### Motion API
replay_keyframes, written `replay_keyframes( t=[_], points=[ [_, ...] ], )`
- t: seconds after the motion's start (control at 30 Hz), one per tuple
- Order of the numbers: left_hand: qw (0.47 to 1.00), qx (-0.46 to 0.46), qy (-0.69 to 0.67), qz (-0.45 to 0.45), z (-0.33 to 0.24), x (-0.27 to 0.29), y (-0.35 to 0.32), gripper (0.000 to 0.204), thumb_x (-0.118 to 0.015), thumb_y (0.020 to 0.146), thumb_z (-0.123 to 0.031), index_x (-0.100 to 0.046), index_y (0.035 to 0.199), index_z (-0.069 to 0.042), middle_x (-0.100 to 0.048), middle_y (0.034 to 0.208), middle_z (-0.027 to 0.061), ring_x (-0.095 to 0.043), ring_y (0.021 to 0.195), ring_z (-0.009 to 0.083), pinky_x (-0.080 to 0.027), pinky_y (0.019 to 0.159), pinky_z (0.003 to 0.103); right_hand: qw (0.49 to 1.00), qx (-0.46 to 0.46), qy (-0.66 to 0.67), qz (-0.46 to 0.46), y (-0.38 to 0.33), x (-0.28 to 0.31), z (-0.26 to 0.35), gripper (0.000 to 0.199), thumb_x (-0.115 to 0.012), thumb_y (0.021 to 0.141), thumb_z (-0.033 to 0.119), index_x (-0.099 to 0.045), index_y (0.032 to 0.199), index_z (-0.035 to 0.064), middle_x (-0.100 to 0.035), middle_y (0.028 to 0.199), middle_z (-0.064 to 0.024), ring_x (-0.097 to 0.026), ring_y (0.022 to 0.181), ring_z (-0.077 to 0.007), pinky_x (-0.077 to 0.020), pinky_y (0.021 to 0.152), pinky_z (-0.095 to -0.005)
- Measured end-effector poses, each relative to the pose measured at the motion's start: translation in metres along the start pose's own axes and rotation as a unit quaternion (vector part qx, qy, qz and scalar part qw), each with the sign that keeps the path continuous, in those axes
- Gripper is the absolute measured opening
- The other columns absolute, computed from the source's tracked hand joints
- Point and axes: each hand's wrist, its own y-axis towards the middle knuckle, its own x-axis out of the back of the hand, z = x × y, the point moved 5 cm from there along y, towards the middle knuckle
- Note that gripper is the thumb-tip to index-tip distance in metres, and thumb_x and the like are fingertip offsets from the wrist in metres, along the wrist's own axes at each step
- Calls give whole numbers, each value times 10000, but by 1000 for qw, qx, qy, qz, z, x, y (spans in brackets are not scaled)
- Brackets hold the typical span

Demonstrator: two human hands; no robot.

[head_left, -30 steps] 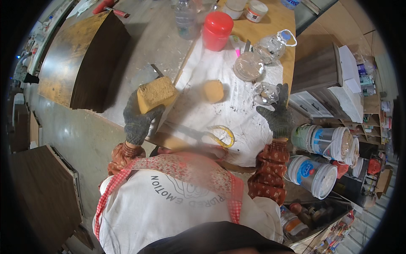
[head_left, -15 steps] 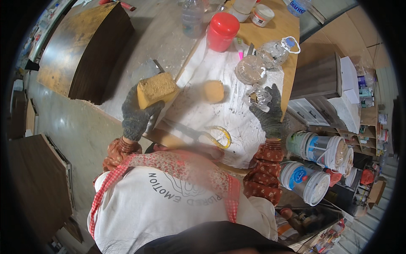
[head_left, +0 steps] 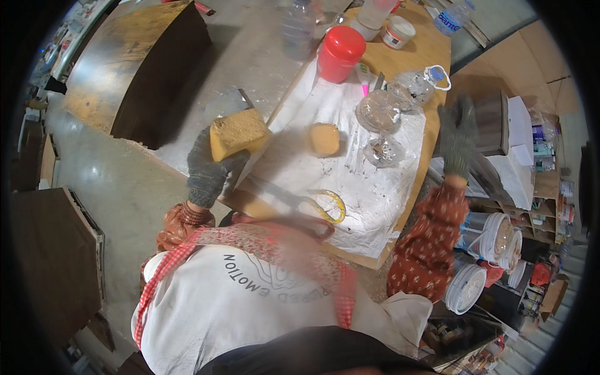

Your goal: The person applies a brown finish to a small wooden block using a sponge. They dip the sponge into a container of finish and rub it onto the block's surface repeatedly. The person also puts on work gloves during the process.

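My left hand (head_left: 211,169), in a dark grey knitted glove, is closed around a thick yellow sponge block (head_left: 240,132) over the table's left side. My right hand (head_left: 458,134), gloved alike, reaches past the table's right edge, fingers stretched out and somewhat blurred, with nothing seen in it. A smaller tan sponge piece (head_left: 324,139) lies on the white cloth (head_left: 294,165). To its right are a crumpled clear plastic piece (head_left: 384,150) and a cut bottle base (head_left: 377,111) with something brownish inside. What looks like scissors (head_left: 337,207), with a yellow loop handle, lies near my apron.
A red lidded jar (head_left: 340,53), a clear jug with a blue cap (head_left: 412,87) and a white-lidded tub (head_left: 398,32) stand at the far side. A large dark-sided block (head_left: 144,75) is at the left. Buckets (head_left: 484,234) and a drawer cabinet (head_left: 487,125) flank the right.
My right hand has moved right, away from the crumpled plastic piece and off the table's edge; the piece stays on the cloth. My left hand still holds the sponge. The view has shifted slightly.
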Motion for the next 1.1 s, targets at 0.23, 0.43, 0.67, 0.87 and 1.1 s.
replay_keyframes(
  t=[0.23,0.43,0.67,0.87,1.1],
  points=[
    [999,24,38,-12,-2,27,-13,734,-784,666,-35,-439,1313,-3,-562,1214,111,-551,1091,178,-475,929,325,974,-9,-180,138,75,-63,14,522,-500,899,353,-445,1348,92,-457,1355,-181,-428,1249,-335,-337,1040,-408],
    [994,-69,49,-73,3,42,-19,683,-828,666,-240,-509,1240,-52,-616,1141,105,-594,1042,184,-482,898,327,983,58,-150,90,78,-43,3,412,-535,888,164,-504,1284,56,-536,1259,-182,-505,1162,-325,-379,993,-374],
    [993,-51,73,-79,-2,31,-25,639,-822,674,-248,-536,1213,-59,-628,1117,100,-605,1013,185,-487,887,336,986,163,-18,-9,57,53,106,395,-533,916,147,-503,1288,17,-558,1252,-143,-539,1115,-237,-403,966,-336],
    [997,-32,-45,-51,-7,25,-28,570,-773,727,-62,-510,1232,-21,-614,1142,91,-596,1024,171,-499,878,304,975,165,144,42,7,53,182,398,-664,818,56,-589,1209,47,-611,1179,-111,-570,1074,-203,-440,925,-316],
    [996,-45,-15,-77,-1,37,-33,666,-785,675,7,-482,1267,-16,-595,1161,90,-579,1050,190,-498,897,324,944,223,150,190,-21,25,210,374,-689,787,71,-611,1151,41,-617,1095,-147,-590,1020,-239,-455,880,-333]
  ],
)
